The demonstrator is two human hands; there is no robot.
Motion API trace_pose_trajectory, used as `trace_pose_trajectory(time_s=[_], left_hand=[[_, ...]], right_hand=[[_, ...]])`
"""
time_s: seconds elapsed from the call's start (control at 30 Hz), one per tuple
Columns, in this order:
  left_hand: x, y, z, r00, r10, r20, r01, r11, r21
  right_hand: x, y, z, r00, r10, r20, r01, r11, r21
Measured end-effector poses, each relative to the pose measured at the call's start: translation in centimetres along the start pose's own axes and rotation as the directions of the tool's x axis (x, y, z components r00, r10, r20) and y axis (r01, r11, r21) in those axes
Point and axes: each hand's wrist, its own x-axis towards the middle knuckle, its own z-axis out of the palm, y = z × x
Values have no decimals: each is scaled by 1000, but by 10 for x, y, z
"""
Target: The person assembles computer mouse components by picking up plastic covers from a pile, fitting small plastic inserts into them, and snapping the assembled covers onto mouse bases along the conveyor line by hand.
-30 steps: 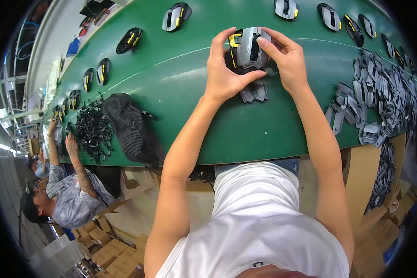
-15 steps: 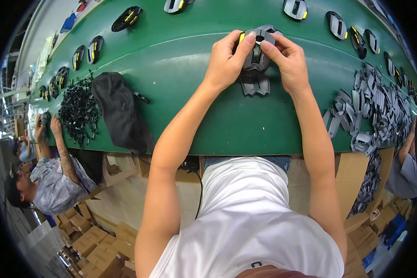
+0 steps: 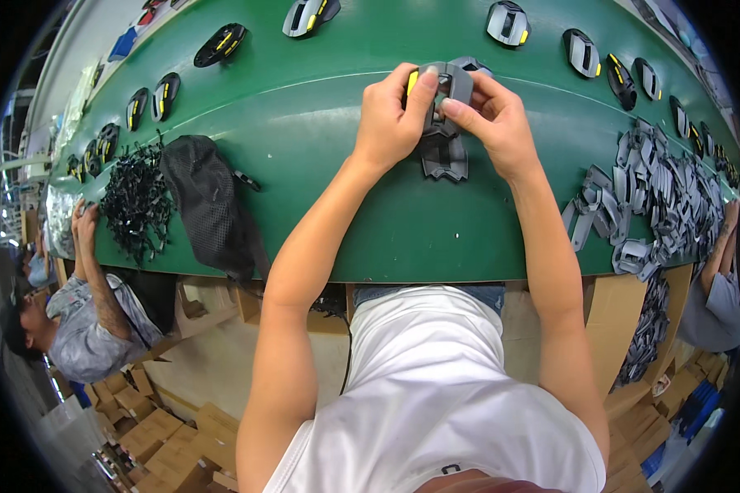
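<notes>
Over the far middle of the green table, both of my hands grip one mouse-shaped plastic shell [image 3: 459, 84], grey and black with a yellow strip on its left side. My left hand [image 3: 389, 122] clasps that side, thumb on top. Closed round the right side is my right hand [image 3: 499, 125], its thumb pressed near the opening in the middle. Just below the fingers lies a loose dark grey plastic part [image 3: 444, 156], flat on the table. Another grey piece [image 3: 470, 64] shows partly behind the shell. My fingers hide the shell's underside.
At right lies a heap of grey plastic parts [image 3: 666, 189], above a carton [image 3: 617, 320] of more. Left are a black mesh bag [image 3: 205, 197] and a pile of small black pieces [image 3: 136, 197]. Finished-looking shells [image 3: 584, 53] line the far side. Co-workers [image 3: 99, 320] sit on both sides.
My hands and the shell have shifted slightly left and nearer. The shell is tilted more, and my right fingers have moved along its right side. The co-worker at left has shifted their hands.
</notes>
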Motion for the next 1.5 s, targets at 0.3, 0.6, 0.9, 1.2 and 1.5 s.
trace_pose_trajectory(time_s=[0.3, 0.6, 0.9, 1.2, 1.5], left_hand=[[5, -3, -6, 993, 116, -28, -117, 991, -56], [18, -3, -32, 889, -340, 306, 432, 843, -320], [9, 2, -8, 952, -305, 22, 282, 848, -448], [5, 12, -5, 963, -264, 61, 267, 886, -378], [2, 12, 2, 975, -212, -70, 166, 898, -408]], right_hand=[[-2, -2, 4, 977, -207, 57, 211, 878, -429], [-2, -13, 7, 747, -505, 432, 599, 232, -766], [-2, -5, 7, 989, 19, -150, -40, 990, -137], [-2, 11, 6, 987, 6, -160, -6, 1000, -1], [-4, 15, 2, 994, 5, -110, 0, 999, 43]])
